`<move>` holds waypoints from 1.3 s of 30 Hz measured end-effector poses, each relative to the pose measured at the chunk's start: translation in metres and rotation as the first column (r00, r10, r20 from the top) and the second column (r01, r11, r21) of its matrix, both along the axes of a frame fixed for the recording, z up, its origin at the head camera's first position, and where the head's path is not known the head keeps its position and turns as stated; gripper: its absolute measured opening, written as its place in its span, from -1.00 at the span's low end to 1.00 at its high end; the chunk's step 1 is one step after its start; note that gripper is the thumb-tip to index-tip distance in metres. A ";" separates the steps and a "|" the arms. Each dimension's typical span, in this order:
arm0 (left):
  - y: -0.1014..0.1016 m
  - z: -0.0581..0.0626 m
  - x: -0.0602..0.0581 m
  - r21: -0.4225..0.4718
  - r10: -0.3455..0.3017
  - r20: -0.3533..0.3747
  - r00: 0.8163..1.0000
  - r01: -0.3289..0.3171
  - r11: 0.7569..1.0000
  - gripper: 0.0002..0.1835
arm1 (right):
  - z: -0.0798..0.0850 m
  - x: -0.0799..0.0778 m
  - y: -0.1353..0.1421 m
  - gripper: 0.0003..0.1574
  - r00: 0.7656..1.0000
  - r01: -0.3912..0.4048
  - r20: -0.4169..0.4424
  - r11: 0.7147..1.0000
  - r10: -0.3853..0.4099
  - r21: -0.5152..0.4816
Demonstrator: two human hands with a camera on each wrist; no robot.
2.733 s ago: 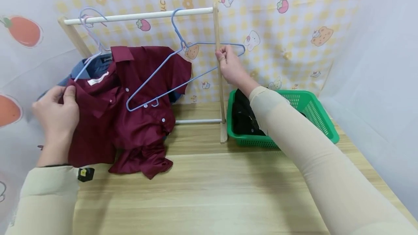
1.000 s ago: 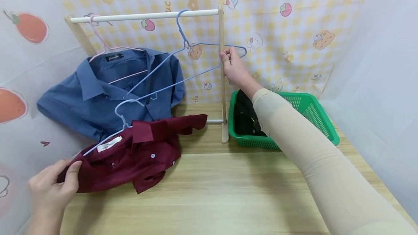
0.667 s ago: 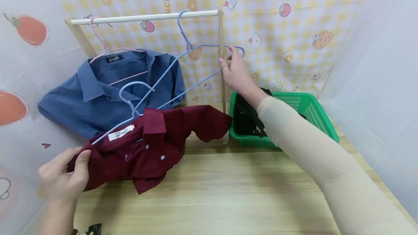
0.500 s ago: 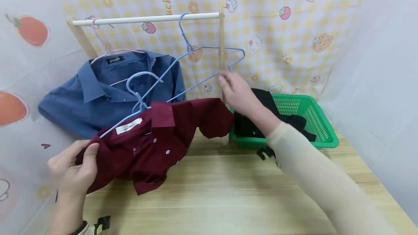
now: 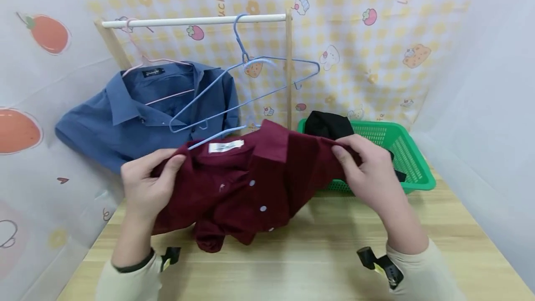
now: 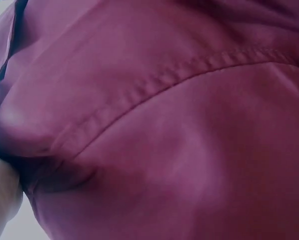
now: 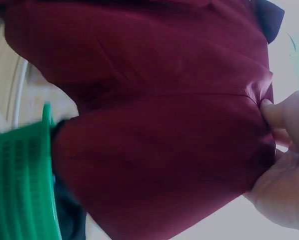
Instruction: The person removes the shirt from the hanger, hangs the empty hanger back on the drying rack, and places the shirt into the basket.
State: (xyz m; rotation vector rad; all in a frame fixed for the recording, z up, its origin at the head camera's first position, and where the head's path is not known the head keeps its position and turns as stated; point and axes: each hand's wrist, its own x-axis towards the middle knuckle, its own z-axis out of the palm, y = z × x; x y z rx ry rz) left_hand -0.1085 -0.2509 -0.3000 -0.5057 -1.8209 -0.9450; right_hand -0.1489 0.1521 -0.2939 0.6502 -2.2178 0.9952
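A maroon short-sleeved shirt is stretched between my two hands above the table, its collar and white label facing me. My left hand pinches its left shoulder, thumb on top. On the other side my right hand pinches the sleeve near the shoulder; the right wrist view shows thumb and fingers on the cloth. Inside the neck sits a light blue hanger, its hook pointing up and slightly blurred. Maroon cloth nearly fills the left wrist view.
Behind, a rack with a white rail bears a blue shirt on a pink hanger and a bare blue hanger. A green basket with black clothing stands at the right on the wooden table.
The maroon shirt on its hanger has come off the rack and moved forward and right with my left hand. My right hand has left the bare blue hanger and rack post and now pinches the shirt.
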 end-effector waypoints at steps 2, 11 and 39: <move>0.013 0.004 -0.011 -0.017 -0.037 0.001 0.999 0.037 0.999 -0.65 | 0.001 0.003 0.012 -0.90 0.999 0.048 -0.004 0.998 -0.048 -0.045; 0.081 0.038 -0.045 0.074 -0.135 -0.034 0.990 0.137 0.988 -0.45 | 0.019 0.008 0.061 -0.84 0.964 0.245 0.011 0.874 -0.265 -0.420; 0.069 -0.055 -0.019 0.559 -0.234 0.406 0.884 -0.037 0.828 -0.86 | -0.068 -0.008 0.051 -0.77 0.989 0.021 0.147 0.996 -0.034 0.091</move>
